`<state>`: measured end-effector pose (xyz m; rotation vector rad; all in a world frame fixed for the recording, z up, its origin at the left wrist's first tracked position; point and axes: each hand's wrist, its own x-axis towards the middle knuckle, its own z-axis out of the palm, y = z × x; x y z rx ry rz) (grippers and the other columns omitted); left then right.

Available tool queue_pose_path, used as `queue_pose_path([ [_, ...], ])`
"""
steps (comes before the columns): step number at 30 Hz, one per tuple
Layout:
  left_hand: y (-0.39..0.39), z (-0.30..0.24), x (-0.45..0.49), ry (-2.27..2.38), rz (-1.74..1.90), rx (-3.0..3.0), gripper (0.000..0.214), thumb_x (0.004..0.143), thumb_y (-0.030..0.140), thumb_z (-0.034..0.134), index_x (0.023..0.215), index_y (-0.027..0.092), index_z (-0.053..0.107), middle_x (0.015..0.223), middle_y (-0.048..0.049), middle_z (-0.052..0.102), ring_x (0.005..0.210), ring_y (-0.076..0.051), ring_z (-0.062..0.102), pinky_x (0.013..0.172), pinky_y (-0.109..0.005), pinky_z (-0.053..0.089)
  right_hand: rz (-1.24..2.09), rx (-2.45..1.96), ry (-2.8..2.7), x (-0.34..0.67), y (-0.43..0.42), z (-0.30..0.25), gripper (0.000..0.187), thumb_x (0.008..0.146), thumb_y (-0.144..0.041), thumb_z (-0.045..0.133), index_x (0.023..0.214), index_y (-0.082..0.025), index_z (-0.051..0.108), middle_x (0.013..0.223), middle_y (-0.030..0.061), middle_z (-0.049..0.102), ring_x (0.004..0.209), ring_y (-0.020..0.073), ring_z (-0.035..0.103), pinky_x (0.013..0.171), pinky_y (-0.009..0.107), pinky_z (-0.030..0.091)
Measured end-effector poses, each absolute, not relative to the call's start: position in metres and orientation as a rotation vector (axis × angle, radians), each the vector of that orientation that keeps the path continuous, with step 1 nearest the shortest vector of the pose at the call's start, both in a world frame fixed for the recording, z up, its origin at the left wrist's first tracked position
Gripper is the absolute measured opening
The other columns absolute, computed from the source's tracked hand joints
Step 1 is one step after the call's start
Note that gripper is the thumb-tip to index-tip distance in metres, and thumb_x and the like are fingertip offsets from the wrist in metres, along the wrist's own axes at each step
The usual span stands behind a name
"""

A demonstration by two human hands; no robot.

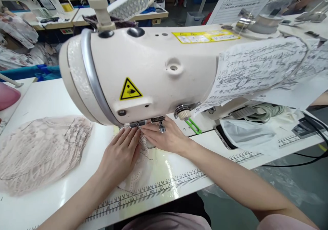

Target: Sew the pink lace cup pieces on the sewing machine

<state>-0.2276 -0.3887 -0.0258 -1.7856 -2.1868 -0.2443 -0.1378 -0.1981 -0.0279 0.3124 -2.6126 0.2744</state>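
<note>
A cream sewing machine [153,69] fills the middle of the view, its head hanging over a white table [51,100]. My left hand [120,154] lies flat, fingers stretched out, pressing a pale lace piece [139,175] onto the table just in front of the presser foot [138,124]. My right hand [164,137] rests beside it on the same lace, fingers extended toward the needle area. The needle itself is hidden under the machine head.
A heap of pink lace pieces [38,151] lies at the left of the table. A ruler strip [153,189] runs along the front edge. Printed paper [256,69] drapes over the machine arm at the right. Other sewing stations [38,1] stand behind.
</note>
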Motion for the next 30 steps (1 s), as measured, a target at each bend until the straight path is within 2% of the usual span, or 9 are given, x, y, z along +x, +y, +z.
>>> queue_pose_path([
  [2,-0.389,-0.027,-0.234,-2.21,-0.241,-1.807,0.045,0.098,0.025,0.039,0.136,0.007,0.052,0.137,-0.0151,0.057,0.127,-0.029,0.055,0.107,-0.048,0.044,0.232,0.327,-2.585,-0.138,-0.199,-0.028,0.02,0.094,-0.016,0.051,0.098,-0.017,0.071,0.102,0.0036,0.074,0.081,0.0175,0.065,0.084,0.037,0.045],
  [8,-0.391,-0.029,-0.244,-2.268,-0.216,-1.839,0.047,0.099,0.026,0.033,0.14,0.009,0.048,0.136,-0.0154,0.058,0.123,-0.032,0.057,0.109,-0.057,0.035,0.22,0.332,-2.598,-0.141,-0.202,-0.032,0.023,0.096,-0.017,0.049,0.094,-0.019,0.072,0.093,0.002,0.075,0.082,0.0168,0.066,0.077,0.034,0.048],
  [15,-0.391,-0.028,-0.249,-2.272,-0.207,-1.838,0.045,0.098,0.025,0.035,0.139,0.011,0.049,0.13,-0.0137,0.063,0.111,-0.03,0.064,0.108,-0.057,0.034,0.182,0.317,-2.565,-0.141,-0.202,-0.031,0.021,0.096,-0.017,0.05,0.095,-0.017,0.071,0.107,0.0021,0.073,0.083,0.018,0.066,0.069,0.035,0.047],
  [23,-0.392,-0.03,-0.248,-2.289,-0.231,-1.839,0.047,0.099,0.027,0.034,0.142,0.013,0.046,0.131,-0.0145,0.062,0.116,-0.03,0.062,0.108,-0.057,0.035,0.23,0.318,-2.583,-0.141,-0.203,-0.032,0.016,0.095,-0.016,0.054,0.093,-0.017,0.069,0.096,0.0024,0.074,0.082,0.0172,0.066,0.072,0.034,0.045],
  [30,-0.391,-0.028,-0.248,-2.235,-0.169,-1.832,0.046,0.098,0.023,0.035,0.14,0.01,0.047,0.135,-0.014,0.059,0.118,-0.029,0.06,0.109,-0.053,0.034,0.11,0.321,-2.612,-0.14,-0.204,-0.027,0.021,0.097,-0.015,0.05,0.092,-0.018,0.07,0.094,-0.0005,0.073,0.08,0.0164,0.065,0.088,0.038,0.046],
])
